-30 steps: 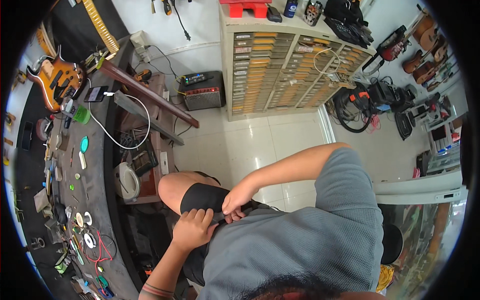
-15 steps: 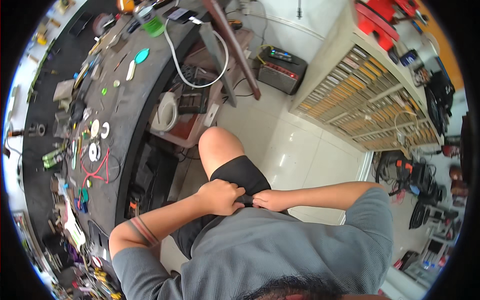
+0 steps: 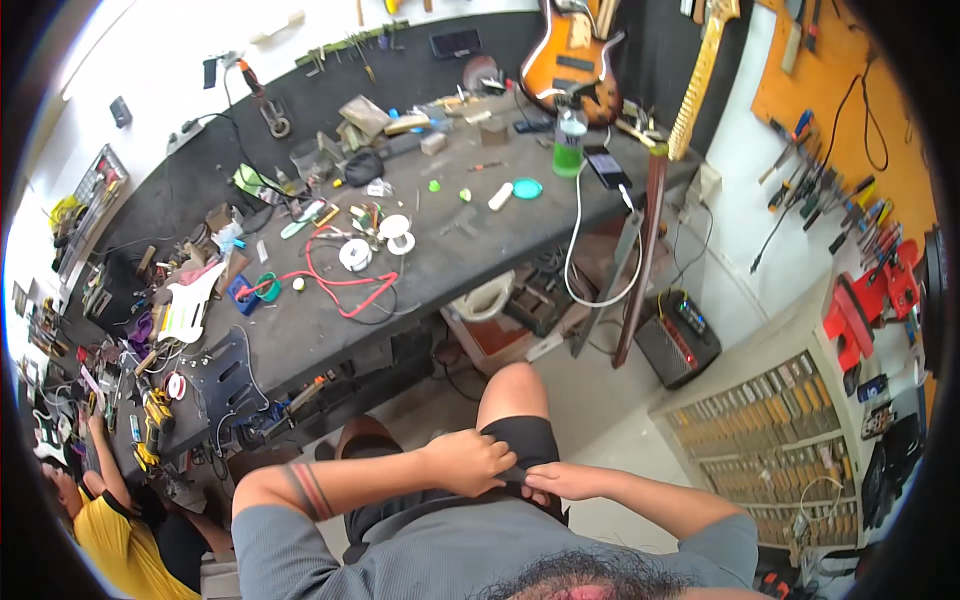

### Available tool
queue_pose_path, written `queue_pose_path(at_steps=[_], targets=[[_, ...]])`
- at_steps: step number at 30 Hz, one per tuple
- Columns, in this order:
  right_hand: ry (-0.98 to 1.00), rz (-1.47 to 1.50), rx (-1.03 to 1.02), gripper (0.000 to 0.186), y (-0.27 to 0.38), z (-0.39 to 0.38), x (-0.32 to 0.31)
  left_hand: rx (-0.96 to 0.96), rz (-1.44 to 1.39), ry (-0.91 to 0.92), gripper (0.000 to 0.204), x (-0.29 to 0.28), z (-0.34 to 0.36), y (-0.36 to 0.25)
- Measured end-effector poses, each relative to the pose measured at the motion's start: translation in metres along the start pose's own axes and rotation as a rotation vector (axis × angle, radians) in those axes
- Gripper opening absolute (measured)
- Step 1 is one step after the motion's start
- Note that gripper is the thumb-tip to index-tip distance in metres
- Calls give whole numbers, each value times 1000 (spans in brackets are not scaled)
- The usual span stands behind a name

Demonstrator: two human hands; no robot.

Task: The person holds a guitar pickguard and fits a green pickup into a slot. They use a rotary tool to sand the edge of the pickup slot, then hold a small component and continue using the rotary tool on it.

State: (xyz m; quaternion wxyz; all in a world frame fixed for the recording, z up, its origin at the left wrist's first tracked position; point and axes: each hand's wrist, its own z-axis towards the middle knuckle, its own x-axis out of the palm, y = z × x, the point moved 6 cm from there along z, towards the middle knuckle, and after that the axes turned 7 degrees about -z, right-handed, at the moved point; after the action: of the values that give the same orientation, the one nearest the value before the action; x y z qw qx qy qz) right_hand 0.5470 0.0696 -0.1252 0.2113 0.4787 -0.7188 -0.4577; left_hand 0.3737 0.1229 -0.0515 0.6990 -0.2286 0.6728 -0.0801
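My left hand (image 3: 470, 463) is closed in front of my waist, fingers curled over the top of my black shorts (image 3: 527, 435). Beside it, my right hand (image 3: 562, 481) is bent with its fingertips tucked in close to the left one. Something dark lies between the two hands, but it blends with the shorts and I cannot make it out. The hem of my grey shirt (image 3: 440, 535) lies just below them. Neither hand touches the workbench (image 3: 450, 240).
On the bench are a red cable (image 3: 349, 312), white spools (image 3: 356, 255), a bottle of green liquid (image 3: 569, 150), a phone (image 3: 606, 168) and an electric guitar (image 3: 572, 64). An amplifier (image 3: 676, 345) and a drawer cabinet (image 3: 745, 395) stand right. A person in yellow (image 3: 125, 545) works far left.
The view has swung left and up, bringing more of the bench, the guitar and the person in yellow into sight. My hands stay together at my waist with little change.
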Motion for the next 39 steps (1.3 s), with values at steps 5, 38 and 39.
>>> queue_pose_path(at_steps=[5, 38, 39], targets=[[-132, -468, -74, 40, 102, 26, -86, -457, -292, -219, 51, -24, -77, 16], [-902, 132, -539, 41, 218, 190, -323, -631, -1254, -1433, 42, -106, -208, 86], [-864, 299, -531, 42, 216, 191, -319, -625, -1241, -1474, 42, -110, -210, 90]])
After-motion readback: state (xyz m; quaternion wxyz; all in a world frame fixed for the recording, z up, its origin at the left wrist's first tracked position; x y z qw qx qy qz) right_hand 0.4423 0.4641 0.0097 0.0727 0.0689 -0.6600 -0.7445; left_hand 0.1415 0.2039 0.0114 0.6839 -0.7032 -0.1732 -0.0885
